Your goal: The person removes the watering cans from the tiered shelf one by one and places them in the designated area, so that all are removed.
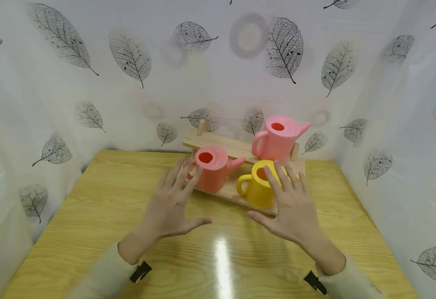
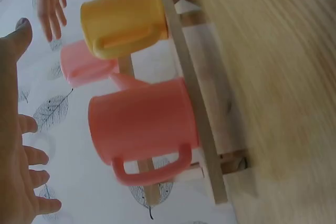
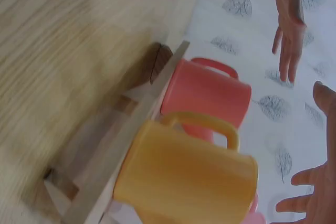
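My left hand (image 1: 171, 205) is held with spread fingers in front of a coral-red watering can (image 1: 215, 174), and its fingertips overlap the can's handle in the head view. With fingers spread too, my right hand (image 1: 292, 207) hovers before a yellow watering can (image 1: 260, 193), hiding its spout side. Both cans stand on the lower tier of a wooden two-tier rack (image 1: 225, 143). A pink watering can (image 1: 277, 141) stands on the upper tier at the right. In the left wrist view, a gap separates the hand from the red can (image 2: 144, 121); neither hand grips anything.
The rack sits angled near the back of a wood-grain table (image 1: 109, 199). Behind it and at both sides hangs a white curtain (image 1: 218, 83) with dark leaf prints. A bright light reflection lies on the tabletop between the forearms.
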Tool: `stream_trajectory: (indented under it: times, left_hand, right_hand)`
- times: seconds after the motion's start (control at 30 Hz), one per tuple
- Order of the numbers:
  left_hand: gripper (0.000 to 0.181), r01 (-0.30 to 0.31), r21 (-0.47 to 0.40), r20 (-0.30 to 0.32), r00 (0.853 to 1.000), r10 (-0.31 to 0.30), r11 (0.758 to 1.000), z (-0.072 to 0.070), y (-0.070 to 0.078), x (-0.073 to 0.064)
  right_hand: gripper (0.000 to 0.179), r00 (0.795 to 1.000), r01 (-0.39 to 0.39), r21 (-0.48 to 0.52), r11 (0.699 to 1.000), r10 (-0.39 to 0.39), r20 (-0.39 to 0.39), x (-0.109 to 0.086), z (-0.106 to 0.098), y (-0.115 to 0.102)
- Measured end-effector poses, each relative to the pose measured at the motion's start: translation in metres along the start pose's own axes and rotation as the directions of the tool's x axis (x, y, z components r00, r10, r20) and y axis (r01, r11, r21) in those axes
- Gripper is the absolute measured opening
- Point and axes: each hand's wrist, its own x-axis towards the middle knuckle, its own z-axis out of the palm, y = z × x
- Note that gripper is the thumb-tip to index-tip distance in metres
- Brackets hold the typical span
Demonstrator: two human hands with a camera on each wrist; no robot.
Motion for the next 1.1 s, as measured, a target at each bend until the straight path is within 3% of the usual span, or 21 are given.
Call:
stream_trajectory:
  times: [0.13,0.27,0.43,0.63,0.77,0.9,1.0,1.1]
  left_hand:
    - [0.118,0.038,-0.089,0.024,0.999,-0.036,0.995,-0.006,-0.013,0.004]
    - [0.110,0.082,-0.190,0.041,0.996,-0.075,0.978,-0.009,-0.029,0.009]
    - [0.092,0.157,-0.289,0.069,0.987,-0.143,0.945,-0.004,-0.049,0.014]
    - [0.079,0.213,-0.405,0.078,0.977,-0.198,0.889,0.010,-0.068,0.016]
    - [0.067,0.262,-0.488,0.104,0.965,-0.242,0.833,0.024,-0.080,0.017]
    - [0.060,0.333,-0.588,0.164,0.942,-0.294,0.737,0.035,-0.088,0.018]
    - [0.057,0.375,-0.635,0.207,0.925,-0.318,0.675,0.039,-0.090,0.019]
    - [0.052,0.389,-0.660,0.220,0.918,-0.330,0.642,0.044,-0.090,0.020]
  right_hand:
    - [0.104,0.996,-0.088,0.095,0.992,0.084,0.040,0.000,-0.013,0.020]
    - [0.092,0.967,-0.241,0.223,0.944,0.216,0.132,0.002,-0.026,0.045]
    - [0.072,0.907,-0.416,0.397,0.818,0.345,0.241,0.005,-0.033,0.084]
    - [0.057,0.857,-0.515,0.542,0.664,0.385,0.343,0.004,-0.024,0.131]
    - [0.058,0.813,-0.582,0.603,0.546,0.385,0.436,0.005,-0.016,0.154]
    - [0.064,0.764,-0.644,0.631,0.432,0.386,0.517,0.009,-0.003,0.174]
    - [0.059,0.733,-0.678,0.640,0.362,0.385,0.560,0.012,0.008,0.186]
    - [0.052,0.703,-0.710,0.635,0.306,0.376,0.604,0.016,0.018,0.195]
